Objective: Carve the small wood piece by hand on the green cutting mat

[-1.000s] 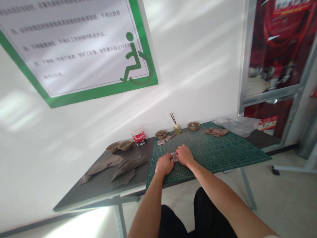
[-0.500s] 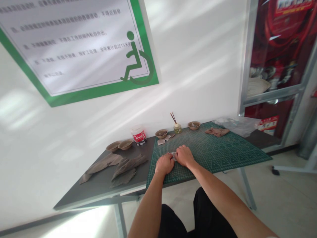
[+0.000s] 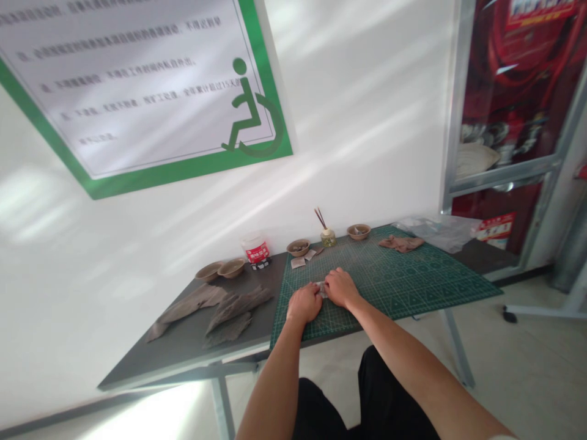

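The tabletop is grey, and the green mat covers much of its right part. A clear bag slumps at the mat's far right corner. Two grey-brown cloths lie crumpled left of the mat; a pinkish rag lies on it, well right of the hands.

The left hand and right hand rest close together over the mat's near part, fingers curled in narrow, both holding one small thing; how firmly they grip is hidden.

Beyond, two bowls sit side by side near the jar. Another bowl, with dark bits inside, and one more stand at the mat's back, the bottle of sticks between them. Pale squares lie just before the bowl of bits.

The whitish piece is on the mat between the hands, mostly covered by fingers. The step in hand seems to be pressing or shaping it; the next move probably calls for even, light finger pressure from both sides, with the piece kept low against the mat
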`<state>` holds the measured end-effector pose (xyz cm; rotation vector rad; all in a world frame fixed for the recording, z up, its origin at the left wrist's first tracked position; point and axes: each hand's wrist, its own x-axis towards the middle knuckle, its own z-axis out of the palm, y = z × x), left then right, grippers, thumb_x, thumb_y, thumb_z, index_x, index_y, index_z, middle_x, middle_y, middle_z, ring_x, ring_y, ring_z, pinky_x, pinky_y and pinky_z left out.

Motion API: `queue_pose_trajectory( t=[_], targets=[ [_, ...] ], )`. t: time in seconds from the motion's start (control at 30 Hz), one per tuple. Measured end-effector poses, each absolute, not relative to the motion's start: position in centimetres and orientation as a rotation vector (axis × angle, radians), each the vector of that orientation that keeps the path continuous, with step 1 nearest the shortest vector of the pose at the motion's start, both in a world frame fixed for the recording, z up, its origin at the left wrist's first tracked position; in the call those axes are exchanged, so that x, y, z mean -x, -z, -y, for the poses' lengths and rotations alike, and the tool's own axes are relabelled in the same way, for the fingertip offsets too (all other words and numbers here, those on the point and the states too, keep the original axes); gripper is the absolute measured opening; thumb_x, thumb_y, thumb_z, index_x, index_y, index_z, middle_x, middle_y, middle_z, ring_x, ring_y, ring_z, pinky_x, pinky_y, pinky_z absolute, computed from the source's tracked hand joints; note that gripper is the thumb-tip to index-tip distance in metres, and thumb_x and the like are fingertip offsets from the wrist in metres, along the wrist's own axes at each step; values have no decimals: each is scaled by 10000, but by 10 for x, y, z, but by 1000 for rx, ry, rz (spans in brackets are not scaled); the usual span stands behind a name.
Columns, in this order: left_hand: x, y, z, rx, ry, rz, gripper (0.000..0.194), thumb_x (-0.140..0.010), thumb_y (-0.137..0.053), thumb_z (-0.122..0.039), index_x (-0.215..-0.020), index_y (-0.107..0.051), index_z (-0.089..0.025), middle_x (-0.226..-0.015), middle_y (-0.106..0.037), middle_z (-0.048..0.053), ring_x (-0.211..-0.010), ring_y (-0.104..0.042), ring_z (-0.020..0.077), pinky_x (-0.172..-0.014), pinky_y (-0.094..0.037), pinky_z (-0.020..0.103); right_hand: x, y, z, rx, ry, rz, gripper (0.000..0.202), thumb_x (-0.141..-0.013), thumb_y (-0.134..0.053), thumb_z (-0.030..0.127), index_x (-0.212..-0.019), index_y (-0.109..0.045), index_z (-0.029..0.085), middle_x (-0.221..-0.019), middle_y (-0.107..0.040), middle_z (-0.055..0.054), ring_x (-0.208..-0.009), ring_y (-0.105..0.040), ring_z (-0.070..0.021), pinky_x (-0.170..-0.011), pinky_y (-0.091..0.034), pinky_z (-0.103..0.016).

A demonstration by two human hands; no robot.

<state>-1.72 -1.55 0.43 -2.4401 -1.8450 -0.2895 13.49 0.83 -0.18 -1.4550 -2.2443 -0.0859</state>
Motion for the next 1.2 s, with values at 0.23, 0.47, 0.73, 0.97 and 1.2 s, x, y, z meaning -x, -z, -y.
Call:
queue_pose_trajectory(
  t=[0.23, 0.47, 0.73, 0.97, 1.2],
  targets=[
    [18, -2, 15, 2435, 302, 1833, 366, -859, -358, -311, -1138, -591, -271, -1283, -542, 12, -1213, -460, 173, -991, -376, 291, -134, -1, -3, 1474, 78, 2252, 249, -850, -435, 313, -900, -614, 148, -964, -622, -109, -981, -471, -227, -820, -322, -322],
    [18, -5, 16, 2441, 271, 1820, 368, -852, -369, -289, -1151, -582, -273, -1286, -541, 4, -1222, -451, 166, -996, -370, 278, -133, 2, -4, 1587, 79, 2158, 253, -873, -407, 284, -938, -602, 136, -995, -610, -132, -1009, -452, -236, -841, -305, -343],
    [15, -10, 19, 2438, 258, 1856, 374, -851, -376, -284, -1166, -577, -283, -1290, -538, -3, -1244, -429, 169, -1020, -351, 291, -135, -2, -5, 1463, 55, 2266, 298, -904, -371, 305, -892, -638, 173, -972, -619, -91, -987, -463, -212, -817, -324, -314],
    [14, -11, 21, 2433, 266, 1899, 371, -862, -371, -318, -1169, -577, -280, -1311, -519, 5, -1236, -437, 171, -1020, -350, 295, -134, -6, 1, 1444, 39, 2300, 241, -850, -437, 296, -895, -629, 158, -966, -630, -97, -989, -473, -216, -832, -325, -307],
    [16, -7, 17, 2458, 292, 1818, 382, -845, -367, -271, -1159, -584, -248, -1283, -545, 17, -1226, -450, 178, -995, -380, 299, -133, -1, -3, 1571, 95, 2164, 251, -873, -403, 263, -918, -613, 133, -970, -617, -126, -988, -470, -233, -828, -321, -334]
  ],
)
